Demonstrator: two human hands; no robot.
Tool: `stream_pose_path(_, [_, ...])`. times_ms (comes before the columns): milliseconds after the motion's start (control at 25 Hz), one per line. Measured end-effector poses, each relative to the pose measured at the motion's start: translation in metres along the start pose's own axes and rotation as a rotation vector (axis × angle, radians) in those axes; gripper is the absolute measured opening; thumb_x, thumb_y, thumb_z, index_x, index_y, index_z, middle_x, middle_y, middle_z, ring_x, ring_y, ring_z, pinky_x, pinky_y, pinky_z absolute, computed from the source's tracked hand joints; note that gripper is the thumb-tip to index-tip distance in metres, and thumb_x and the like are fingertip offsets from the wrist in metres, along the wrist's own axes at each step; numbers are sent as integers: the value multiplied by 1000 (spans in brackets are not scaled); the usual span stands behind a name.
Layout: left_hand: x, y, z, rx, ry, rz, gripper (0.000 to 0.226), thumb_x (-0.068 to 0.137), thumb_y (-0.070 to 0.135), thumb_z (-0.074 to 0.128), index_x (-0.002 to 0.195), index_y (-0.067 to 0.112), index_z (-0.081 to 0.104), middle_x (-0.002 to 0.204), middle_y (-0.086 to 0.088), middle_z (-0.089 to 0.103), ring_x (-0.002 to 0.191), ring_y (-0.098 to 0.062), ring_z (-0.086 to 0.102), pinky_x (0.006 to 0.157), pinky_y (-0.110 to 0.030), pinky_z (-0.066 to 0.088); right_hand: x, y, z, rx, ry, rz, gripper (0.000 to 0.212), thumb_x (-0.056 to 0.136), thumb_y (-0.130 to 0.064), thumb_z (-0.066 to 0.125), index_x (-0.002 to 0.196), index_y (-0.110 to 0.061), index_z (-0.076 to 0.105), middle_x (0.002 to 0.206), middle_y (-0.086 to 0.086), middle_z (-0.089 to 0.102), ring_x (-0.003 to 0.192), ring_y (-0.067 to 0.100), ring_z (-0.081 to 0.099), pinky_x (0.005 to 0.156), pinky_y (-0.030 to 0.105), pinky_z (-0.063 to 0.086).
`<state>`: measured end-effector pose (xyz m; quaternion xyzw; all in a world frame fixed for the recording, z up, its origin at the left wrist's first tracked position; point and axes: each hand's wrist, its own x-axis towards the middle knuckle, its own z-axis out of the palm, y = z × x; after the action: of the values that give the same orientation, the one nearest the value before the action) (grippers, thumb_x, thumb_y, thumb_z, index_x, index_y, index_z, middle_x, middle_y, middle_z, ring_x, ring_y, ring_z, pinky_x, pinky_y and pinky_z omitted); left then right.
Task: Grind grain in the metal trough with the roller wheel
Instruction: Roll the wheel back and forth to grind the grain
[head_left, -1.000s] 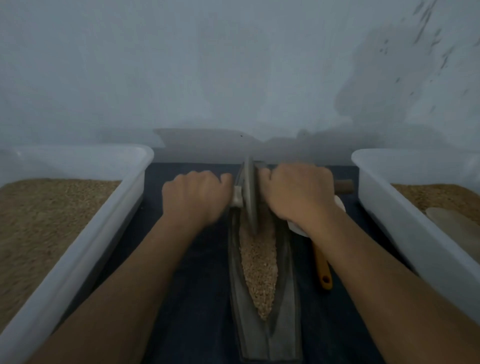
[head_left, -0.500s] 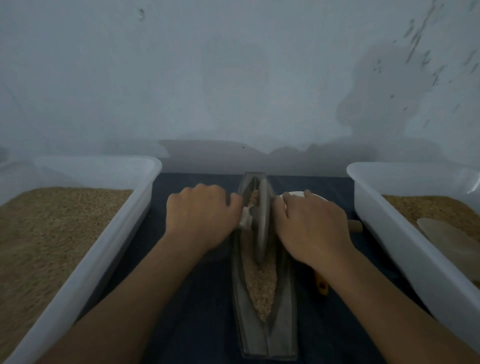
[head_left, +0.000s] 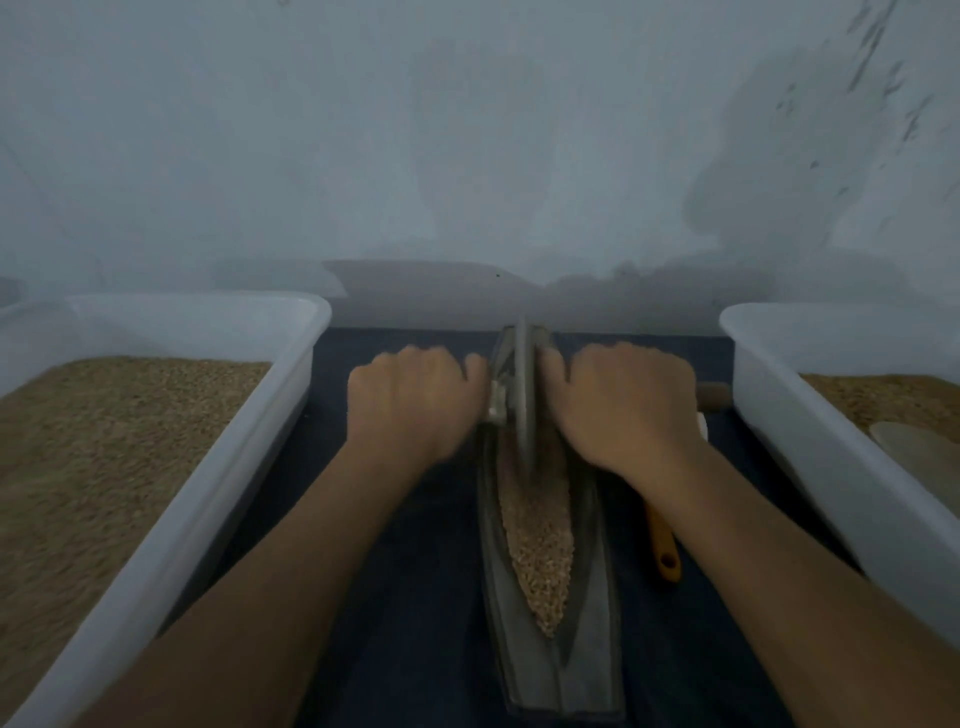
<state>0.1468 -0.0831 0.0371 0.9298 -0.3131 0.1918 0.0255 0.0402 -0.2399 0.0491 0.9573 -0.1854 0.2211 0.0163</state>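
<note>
Metal roller wheel (head_left: 523, 395) upright between both hands' fingers (head_left: 558, 364), clenched round its axle.

A single head-worn, wide-angle camera looks forward and steeply down along both forearms, close over the work. The metal trough (head_left: 550, 519) runs lengthwise away from the viewer at centre, a white tub (head_left: 234, 467) cut off at the left edge and another tub (head_left: 810, 441) at the right. The wall (head_left: 467, 156) fills the upper half, facing the lens.
</note>
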Motion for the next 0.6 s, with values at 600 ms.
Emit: stream_pose_path(600, [28, 8, -2, -205, 35, -188, 41, 97, 39, 32, 72, 14, 53, 79, -5, 56, 64, -23, 43, 60, -34, 29, 27, 8, 8, 82, -4, 96, 69, 106, -60, 21, 88, -12, 68, 87, 11, 70, 80, 28, 63, 78, 41, 52])
